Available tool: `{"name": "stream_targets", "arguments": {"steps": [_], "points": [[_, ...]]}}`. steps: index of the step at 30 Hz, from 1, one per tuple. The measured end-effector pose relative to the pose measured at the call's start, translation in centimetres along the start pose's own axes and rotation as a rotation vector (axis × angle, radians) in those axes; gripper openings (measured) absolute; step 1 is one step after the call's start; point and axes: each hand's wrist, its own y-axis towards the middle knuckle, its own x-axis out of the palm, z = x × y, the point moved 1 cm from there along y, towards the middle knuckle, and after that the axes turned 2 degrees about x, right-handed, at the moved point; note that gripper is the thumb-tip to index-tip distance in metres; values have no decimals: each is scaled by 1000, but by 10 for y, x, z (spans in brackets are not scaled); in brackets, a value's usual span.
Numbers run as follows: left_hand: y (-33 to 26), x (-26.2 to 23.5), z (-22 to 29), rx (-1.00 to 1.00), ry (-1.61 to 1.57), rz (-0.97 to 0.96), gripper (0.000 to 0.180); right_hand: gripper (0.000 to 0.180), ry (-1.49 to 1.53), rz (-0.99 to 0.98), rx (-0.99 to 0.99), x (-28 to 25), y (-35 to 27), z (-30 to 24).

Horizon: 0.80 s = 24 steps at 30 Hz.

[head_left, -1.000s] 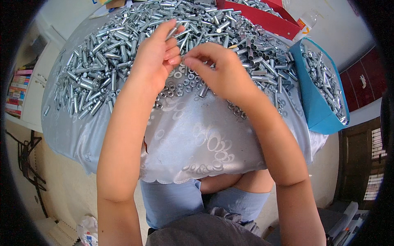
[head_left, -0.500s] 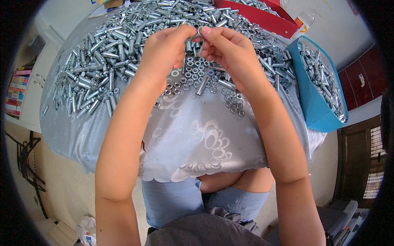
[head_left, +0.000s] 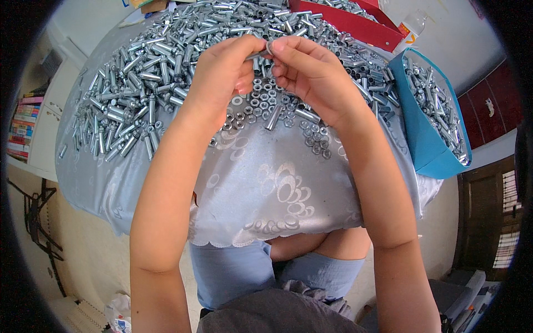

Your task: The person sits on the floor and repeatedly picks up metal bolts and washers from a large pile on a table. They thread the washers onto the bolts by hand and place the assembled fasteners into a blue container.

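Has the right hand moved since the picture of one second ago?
Yes; the right hand is farther forward, closer to the red box.

Books (head_left: 25, 126) in a white cabinet (head_left: 49, 133) (many colours), clear bottle (head_left: 414, 23), crumpled white bag (head_left: 116, 309)

The left fingers (head_left: 251, 43) partly hide a metal rod (head_left: 256, 55).

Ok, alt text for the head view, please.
A person's left hand holds a metal rod and the right hand a small ring at its end, above a tablecloth heaped with metal tubes and nuts. A blue box stands right.
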Motion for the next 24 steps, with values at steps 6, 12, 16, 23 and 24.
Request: {"name": "stream_targets", "arguments": {"steps": [6,12,16,23,24], "points": [[-2,1,1,14,45,3,21,18,71,58,29,4,-2,-1],[-1,1,-1,7,95,38,23,20,-111,137,-163,4,0,1],[0,1,0,4,81,31,22,22,-156,147,-184,5,-1,-1],[-2,1,2,-2,5,-6,21,22,39,28,-33,5,-2,-1],[-2,0,1,-5,-25,-12,20,22,81,3,-9,4,-1,0]]}}
